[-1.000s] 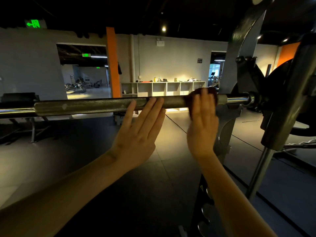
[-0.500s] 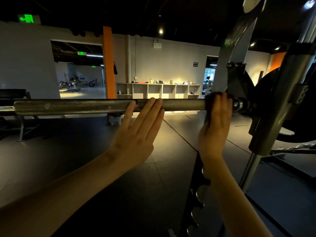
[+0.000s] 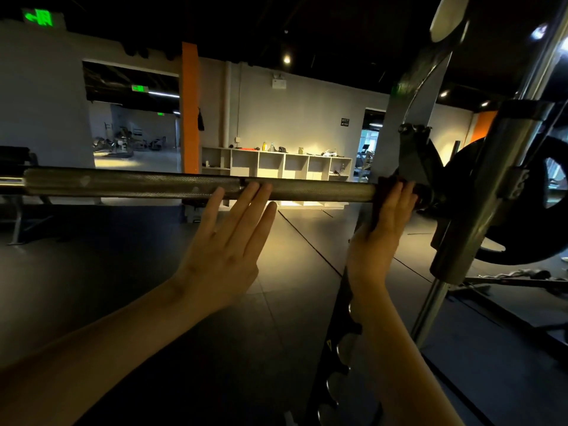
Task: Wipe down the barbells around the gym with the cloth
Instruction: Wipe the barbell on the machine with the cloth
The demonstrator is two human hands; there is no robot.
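Rightward along the barbell [image 3: 307, 189] slid the right hand [image 3: 378, 241], flat fingers [image 3: 396, 198] pressing the cloth [image 3: 384, 181]; left hand [image 3: 224, 253] rested open-fingered against the barbell

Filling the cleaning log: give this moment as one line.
left hand: flat, fingertips against knurled steel barbell | right hand: presses dark cloth onto bar's right end | step: wiping
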